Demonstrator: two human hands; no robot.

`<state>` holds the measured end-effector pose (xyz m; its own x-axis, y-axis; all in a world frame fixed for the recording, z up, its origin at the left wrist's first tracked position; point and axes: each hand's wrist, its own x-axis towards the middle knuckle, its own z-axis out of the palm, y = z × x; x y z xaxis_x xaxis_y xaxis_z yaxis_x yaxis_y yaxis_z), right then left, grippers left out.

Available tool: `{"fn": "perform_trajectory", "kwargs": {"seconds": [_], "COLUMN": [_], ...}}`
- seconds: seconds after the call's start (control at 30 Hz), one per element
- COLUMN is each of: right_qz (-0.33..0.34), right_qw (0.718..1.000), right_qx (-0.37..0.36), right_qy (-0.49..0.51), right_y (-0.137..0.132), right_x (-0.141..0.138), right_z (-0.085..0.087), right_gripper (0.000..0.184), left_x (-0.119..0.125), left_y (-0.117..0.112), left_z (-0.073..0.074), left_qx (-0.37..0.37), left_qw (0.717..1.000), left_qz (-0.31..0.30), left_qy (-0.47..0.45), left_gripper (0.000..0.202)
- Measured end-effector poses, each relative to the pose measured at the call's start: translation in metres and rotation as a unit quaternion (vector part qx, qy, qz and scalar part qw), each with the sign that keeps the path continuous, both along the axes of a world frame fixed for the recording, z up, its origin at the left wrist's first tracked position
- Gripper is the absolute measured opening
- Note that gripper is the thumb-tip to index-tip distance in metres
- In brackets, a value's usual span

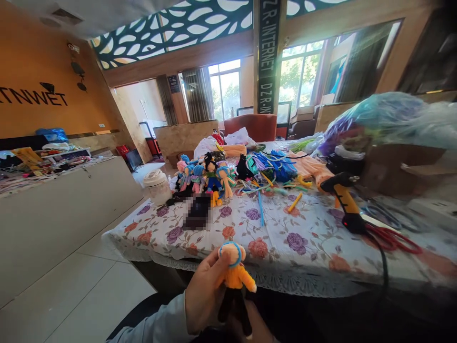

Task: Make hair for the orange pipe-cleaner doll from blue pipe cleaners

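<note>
My left hand (204, 295) is closed around a small fuzzy doll (235, 276) at the bottom centre, its thumb by the doll's head. The doll has a pale head with a blue ring round it, a yellow-orange top and dark legs. Low in the frame, my right hand (257, 326) is at the dark legs, partly behind them; its fingers are hidden. Beyond the doll is a table with a flowered cloth (274, 224). Farther back on it several finished-looking dolls (205, 176) stand in a cluster.
A glue gun (346, 205) stands at the right, its cord hanging over the front edge, beside red-handled scissors (396, 238). Blue fuzzy stems (278, 164) lie piled at the back. A lidded jar (157, 187) stands left. Plastic bags (385, 119) bulge over a box at right.
</note>
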<state>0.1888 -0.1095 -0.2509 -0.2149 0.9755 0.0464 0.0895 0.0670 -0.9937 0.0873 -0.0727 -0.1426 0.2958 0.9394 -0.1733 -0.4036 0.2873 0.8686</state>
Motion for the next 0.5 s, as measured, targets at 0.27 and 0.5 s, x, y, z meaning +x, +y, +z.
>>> {"fn": "perform_trajectory", "kwargs": {"seconds": [0.27,0.5], "right_qz": [0.009,0.044], "right_qw": [0.952,0.953], "right_qx": [-0.163,-0.096], "right_qy": [0.258,0.283], "right_y": [-0.012,-0.01], "right_x": [0.014,0.011], "right_z": [0.011,0.017], "right_gripper": [0.079,0.056], "left_x": [0.001,0.005], "left_y": [0.003,0.0], "left_z": [-0.006,-0.005], "left_qx": [-0.045,-0.026], "left_qw": [0.999,0.999], "left_qz": [0.013,0.024], "left_qy": [-0.021,0.034], "left_gripper": [0.035,0.026]}}
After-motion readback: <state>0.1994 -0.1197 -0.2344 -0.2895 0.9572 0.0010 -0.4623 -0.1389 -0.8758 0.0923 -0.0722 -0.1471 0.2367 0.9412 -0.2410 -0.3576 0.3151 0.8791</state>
